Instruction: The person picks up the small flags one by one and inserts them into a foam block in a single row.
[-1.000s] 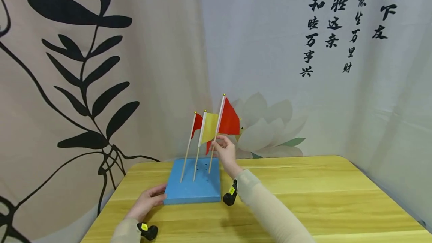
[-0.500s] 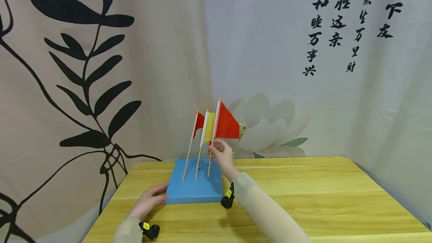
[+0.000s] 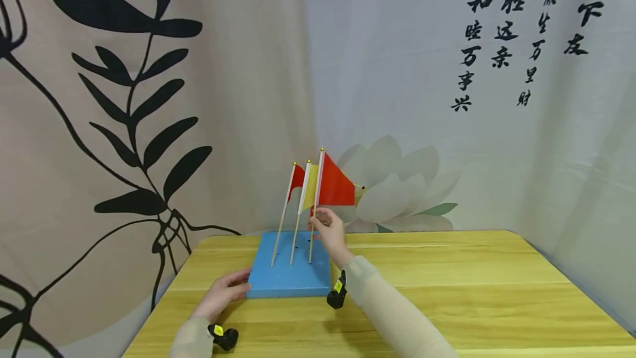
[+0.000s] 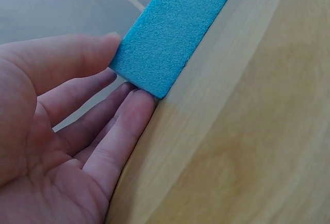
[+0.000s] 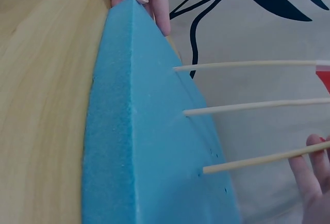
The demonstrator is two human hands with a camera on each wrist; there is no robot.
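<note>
My right hand point(image 3: 330, 236) pinches the thin wooden stick of a red flag point(image 3: 337, 182). The stick's lower tip point(image 5: 207, 170) is right by a small dark hole in the top of a blue foam board point(image 3: 288, 283). Left of it, a yellow flag point(image 3: 309, 188) and a smaller-looking red flag point(image 3: 297, 177) stand with their sticks in the board, both leaning slightly right. With fingers extended, my left hand point(image 3: 221, 296) touches the board's near left corner, its thumb at the upper edge point(image 4: 114, 41). Part of another red piece shows behind my right fingers.
Several small holes point(image 5: 225, 190) dot the board beyond the held stick. The board lies on a wood-grain table point(image 3: 447, 291). A printed curtain point(image 3: 248, 98) hangs close behind the table's far edge. Each wrist wears a black camera point(image 3: 337, 291).
My right hand has lowered the red flag and brought its stick tip nearer me on the board. The left hand stays at the corner. The head view has shifted slightly.
</note>
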